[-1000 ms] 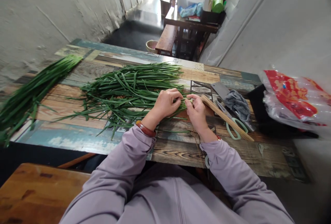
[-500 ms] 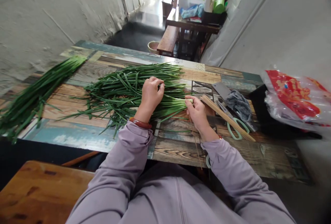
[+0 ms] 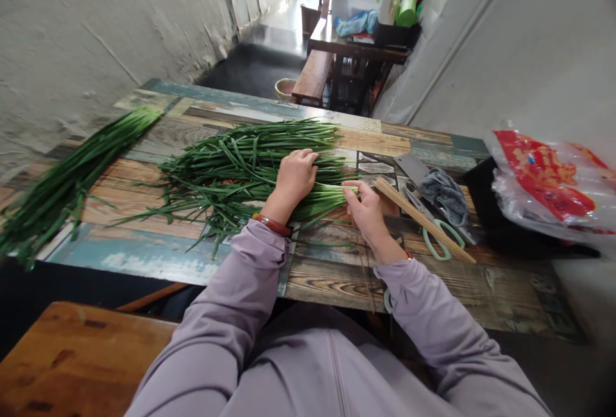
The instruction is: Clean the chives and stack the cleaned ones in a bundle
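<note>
A loose pile of garlic chives (image 3: 231,154) lies across the table, pale stem ends to the right. My right hand (image 3: 368,212) is closed in a pinch on the pale ends of a small bunch of chives (image 3: 330,197). A thin brown strand (image 3: 364,269) hangs below that hand past the table's front edge. Over the pile, my left hand (image 3: 294,179) has its fingers curled together close to the stems; whatever they pinch is hidden. A separate bundle of garlic chives (image 3: 91,163) rests at the left end.
Right of my hands lie a bundle of thin straw-coloured strips (image 3: 423,218), scissors with pale green handles (image 3: 445,237), a grey cloth (image 3: 443,195) and a flat metal blade (image 3: 411,167). A red-and-clear plastic bag (image 3: 548,179) sits at the far right. A wooden stool (image 3: 86,359) stands front left.
My left hand has moved right along the chives, closer to my right hand. My right hand stays nearly in place with its pinch on the stem ends.
</note>
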A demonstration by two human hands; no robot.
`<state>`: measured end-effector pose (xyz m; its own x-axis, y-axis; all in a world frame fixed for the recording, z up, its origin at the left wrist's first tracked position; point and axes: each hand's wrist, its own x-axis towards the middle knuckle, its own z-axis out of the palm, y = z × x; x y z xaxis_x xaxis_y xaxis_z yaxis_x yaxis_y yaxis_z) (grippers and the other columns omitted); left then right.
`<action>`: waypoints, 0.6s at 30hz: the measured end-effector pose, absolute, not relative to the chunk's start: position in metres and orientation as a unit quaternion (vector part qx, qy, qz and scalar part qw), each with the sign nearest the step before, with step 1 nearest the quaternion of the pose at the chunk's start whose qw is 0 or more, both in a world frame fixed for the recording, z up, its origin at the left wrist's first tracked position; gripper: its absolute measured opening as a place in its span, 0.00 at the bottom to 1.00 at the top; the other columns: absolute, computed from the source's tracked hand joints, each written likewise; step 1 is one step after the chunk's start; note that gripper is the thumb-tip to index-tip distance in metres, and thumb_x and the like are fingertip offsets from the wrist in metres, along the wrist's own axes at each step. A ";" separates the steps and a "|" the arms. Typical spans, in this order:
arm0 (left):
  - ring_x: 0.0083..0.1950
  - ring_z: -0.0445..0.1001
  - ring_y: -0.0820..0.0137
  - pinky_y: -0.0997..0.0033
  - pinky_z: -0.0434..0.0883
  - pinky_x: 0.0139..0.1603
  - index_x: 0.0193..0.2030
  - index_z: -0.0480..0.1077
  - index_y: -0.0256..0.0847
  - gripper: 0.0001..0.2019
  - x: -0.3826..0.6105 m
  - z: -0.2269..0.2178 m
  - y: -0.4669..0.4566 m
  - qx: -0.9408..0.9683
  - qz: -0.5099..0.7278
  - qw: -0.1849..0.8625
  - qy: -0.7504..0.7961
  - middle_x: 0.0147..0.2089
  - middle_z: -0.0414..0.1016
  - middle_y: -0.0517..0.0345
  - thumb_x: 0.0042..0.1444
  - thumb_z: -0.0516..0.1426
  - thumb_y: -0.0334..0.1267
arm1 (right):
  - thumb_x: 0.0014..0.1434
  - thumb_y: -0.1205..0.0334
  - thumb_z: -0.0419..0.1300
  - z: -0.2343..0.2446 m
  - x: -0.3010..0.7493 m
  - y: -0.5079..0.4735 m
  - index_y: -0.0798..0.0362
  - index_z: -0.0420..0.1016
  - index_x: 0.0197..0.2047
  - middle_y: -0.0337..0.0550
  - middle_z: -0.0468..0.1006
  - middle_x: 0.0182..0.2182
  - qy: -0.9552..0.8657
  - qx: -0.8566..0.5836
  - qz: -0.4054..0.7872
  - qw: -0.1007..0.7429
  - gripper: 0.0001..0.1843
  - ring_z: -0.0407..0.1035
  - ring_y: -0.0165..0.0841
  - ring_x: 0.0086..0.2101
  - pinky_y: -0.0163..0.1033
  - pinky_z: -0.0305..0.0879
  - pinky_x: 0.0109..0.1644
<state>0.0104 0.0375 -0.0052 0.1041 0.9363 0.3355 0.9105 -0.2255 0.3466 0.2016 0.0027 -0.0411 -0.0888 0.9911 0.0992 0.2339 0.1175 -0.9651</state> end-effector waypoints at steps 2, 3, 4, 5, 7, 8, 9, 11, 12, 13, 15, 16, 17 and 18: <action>0.57 0.71 0.55 0.55 0.65 0.55 0.56 0.73 0.38 0.17 0.009 -0.004 0.035 0.740 0.221 -0.001 0.635 0.58 0.76 0.43 0.63 0.54 0.34 | 0.60 0.45 0.59 -0.039 0.201 0.002 0.52 0.76 0.47 0.31 0.69 0.18 -0.592 -0.520 0.429 0.442 0.21 0.63 0.27 0.18 0.33 0.57 0.24; 0.56 0.71 0.54 0.54 0.65 0.54 0.56 0.74 0.40 0.16 0.009 -0.003 0.034 0.739 0.213 -0.014 0.639 0.56 0.77 0.44 0.63 0.54 0.35 | 0.60 0.45 0.59 -0.038 0.200 0.001 0.53 0.76 0.47 0.30 0.69 0.18 -0.591 -0.522 0.430 0.440 0.21 0.64 0.27 0.18 0.32 0.57 0.24; 0.54 0.71 0.54 0.54 0.64 0.52 0.55 0.75 0.41 0.15 0.009 -0.001 0.032 0.738 0.207 -0.024 0.642 0.53 0.77 0.44 0.63 0.54 0.36 | 0.60 0.45 0.59 -0.038 0.200 0.001 0.53 0.76 0.47 0.30 0.68 0.17 -0.591 -0.523 0.430 0.439 0.21 0.64 0.28 0.18 0.32 0.57 0.24; 0.53 0.70 0.53 0.53 0.63 0.51 0.53 0.76 0.42 0.14 0.009 0.000 0.030 0.736 0.203 -0.031 0.644 0.51 0.78 0.44 0.63 0.54 0.37 | 0.60 0.46 0.59 -0.037 0.200 0.001 0.53 0.76 0.47 0.30 0.68 0.17 -0.592 -0.523 0.430 0.438 0.21 0.64 0.28 0.18 0.32 0.57 0.24; 0.52 0.69 0.53 0.52 0.61 0.49 0.47 0.79 0.44 0.12 0.010 0.004 0.028 0.735 0.198 -0.037 0.647 0.48 0.77 0.44 0.63 0.55 0.38 | 0.60 0.46 0.59 -0.037 0.200 0.000 0.53 0.76 0.47 0.29 0.67 0.16 -0.593 -0.524 0.428 0.436 0.20 0.63 0.28 0.17 0.32 0.56 0.23; 0.51 0.69 0.52 0.52 0.60 0.48 0.44 0.80 0.44 0.12 0.010 0.006 0.027 0.736 0.196 -0.037 0.647 0.48 0.77 0.44 0.63 0.55 0.38 | 0.60 0.46 0.59 -0.037 0.200 0.000 0.52 0.76 0.47 0.29 0.66 0.15 -0.594 -0.525 0.428 0.435 0.20 0.63 0.28 0.17 0.32 0.56 0.23; 0.51 0.68 0.52 0.51 0.60 0.48 0.42 0.80 0.44 0.12 0.011 0.007 0.027 0.737 0.193 -0.036 0.647 0.47 0.76 0.44 0.63 0.55 0.38 | 0.60 0.46 0.59 -0.037 0.200 0.001 0.52 0.76 0.47 0.29 0.66 0.15 -0.594 -0.525 0.427 0.435 0.20 0.63 0.28 0.17 0.32 0.57 0.24; 0.52 0.68 0.51 0.51 0.59 0.47 0.39 0.81 0.43 0.12 0.011 0.008 0.027 0.739 0.190 -0.036 0.646 0.46 0.76 0.44 0.62 0.55 0.38 | 0.60 0.46 0.60 -0.038 0.201 0.001 0.53 0.76 0.47 0.29 0.66 0.15 -0.595 -0.526 0.426 0.434 0.21 0.63 0.28 0.17 0.32 0.57 0.24; 0.52 0.67 0.51 0.51 0.59 0.47 0.38 0.81 0.42 0.11 0.011 0.009 0.027 0.740 0.191 -0.037 0.644 0.46 0.76 0.44 0.62 0.55 0.37 | 0.60 0.46 0.60 -0.038 0.201 0.001 0.53 0.76 0.47 0.29 0.66 0.15 -0.595 -0.526 0.425 0.434 0.21 0.63 0.28 0.17 0.32 0.57 0.24; 0.52 0.67 0.52 0.51 0.59 0.47 0.37 0.80 0.42 0.11 0.011 0.009 0.027 0.742 0.194 -0.039 0.640 0.46 0.76 0.44 0.62 0.55 0.37 | 0.60 0.45 0.59 -0.039 0.200 0.001 0.53 0.76 0.47 0.29 0.67 0.15 -0.595 -0.525 0.425 0.435 0.21 0.63 0.28 0.17 0.32 0.57 0.24; 0.52 0.68 0.52 0.51 0.58 0.48 0.36 0.79 0.42 0.10 0.010 0.008 0.028 0.750 0.203 -0.044 0.628 0.47 0.77 0.45 0.61 0.55 0.35 | 0.60 0.45 0.59 -0.038 0.200 0.000 0.53 0.76 0.48 0.29 0.67 0.16 -0.596 -0.526 0.424 0.434 0.22 0.63 0.28 0.17 0.32 0.57 0.24; 0.52 0.68 0.53 0.51 0.58 0.48 0.36 0.78 0.42 0.10 0.009 0.007 0.028 0.755 0.206 -0.045 0.621 0.46 0.77 0.46 0.61 0.54 0.34 | 0.60 0.45 0.59 -0.038 0.200 0.000 0.53 0.76 0.48 0.29 0.67 0.16 -0.597 -0.526 0.423 0.434 0.22 0.63 0.28 0.18 0.32 0.57 0.24; 0.51 0.69 0.54 0.52 0.58 0.48 0.36 0.78 0.41 0.10 0.009 0.006 0.028 0.760 0.207 -0.045 0.614 0.46 0.77 0.46 0.61 0.54 0.33 | 0.60 0.45 0.59 -0.038 0.201 0.000 0.53 0.76 0.48 0.29 0.67 0.16 -0.598 -0.526 0.422 0.434 0.22 0.63 0.28 0.18 0.32 0.57 0.24; 0.50 0.69 0.54 0.52 0.59 0.48 0.36 0.77 0.41 0.10 0.009 0.005 0.028 0.764 0.207 -0.044 0.609 0.45 0.78 0.46 0.61 0.53 0.32 | 0.60 0.44 0.59 -0.038 0.201 0.000 0.53 0.76 0.48 0.29 0.67 0.16 -0.600 -0.524 0.420 0.434 0.22 0.62 0.28 0.18 0.33 0.57 0.24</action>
<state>0.0091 0.0284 0.0051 0.1719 0.9130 0.3699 0.9497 -0.2534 0.1840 0.2006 -0.0002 -0.0384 -0.0735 0.9939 0.0817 0.2646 0.0984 -0.9593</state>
